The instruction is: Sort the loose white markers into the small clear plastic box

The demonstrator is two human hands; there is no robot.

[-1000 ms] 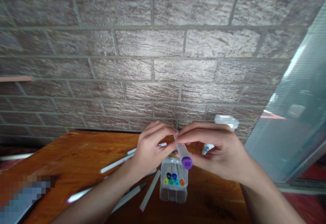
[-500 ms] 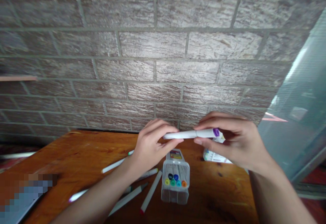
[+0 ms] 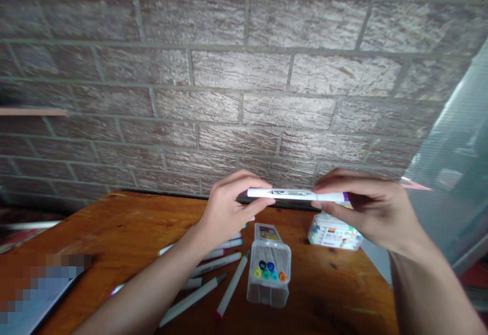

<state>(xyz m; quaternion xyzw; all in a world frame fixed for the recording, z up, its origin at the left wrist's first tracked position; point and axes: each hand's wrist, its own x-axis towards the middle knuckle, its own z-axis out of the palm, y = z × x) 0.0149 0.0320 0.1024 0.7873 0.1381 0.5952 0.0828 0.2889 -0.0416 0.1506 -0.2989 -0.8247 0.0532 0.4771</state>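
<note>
A white marker with purple ends (image 3: 292, 193) is held level in the air, its printed side facing me. My left hand (image 3: 234, 205) pinches its left end between thumb and fingers. At the other end, my right hand (image 3: 358, 203) grips the marker near its purple tip. Below them, a clear plastic case (image 3: 269, 294) stands on the table with several markers inside, their yellow, green, blue, black and orange ends facing me. Loose white markers (image 3: 233, 285) lie to the left of the case, some hidden behind my left forearm.
The wooden table (image 3: 324, 284) meets a grey brick wall (image 3: 244, 106). A clear box with printed label (image 3: 335, 233) sits at the back right, partly behind my right hand. At the lower left lies a pixelated flat object (image 3: 46, 294). A translucent panel (image 3: 457, 136) stands at right.
The marker has been turned, so its printed side now shows, and both hands hold it farther right in view. The camera view has shifted slightly, revealing more of the labelled box.
</note>
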